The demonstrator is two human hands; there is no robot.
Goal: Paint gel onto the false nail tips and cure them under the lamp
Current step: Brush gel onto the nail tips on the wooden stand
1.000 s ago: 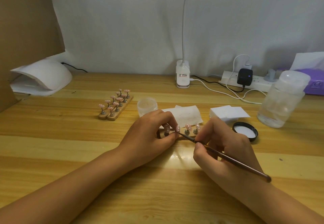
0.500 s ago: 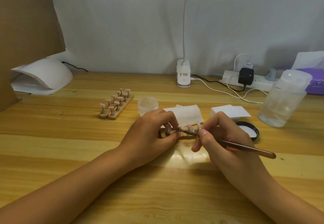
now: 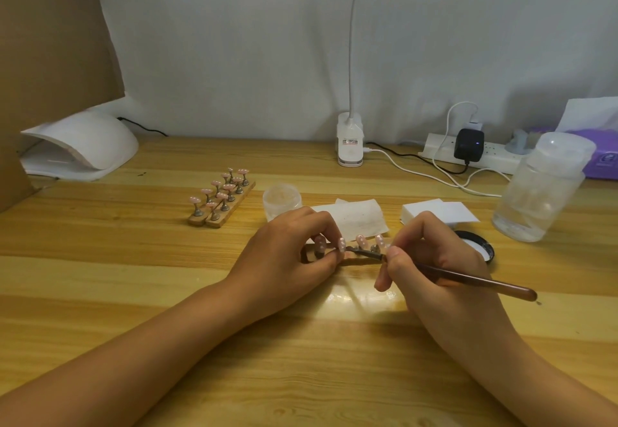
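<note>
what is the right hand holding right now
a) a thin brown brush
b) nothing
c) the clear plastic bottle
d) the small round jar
a: the right hand pinches the brush, whose tip meets a nail tip that the left hand holds.

Glossy wooden table (image 3: 133,276) — brown glossy brush handle (image 3: 485,283).

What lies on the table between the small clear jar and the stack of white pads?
In the head view, a flat white wipe lies between the jar and the pads; the left hand covers its near left corner.
</note>
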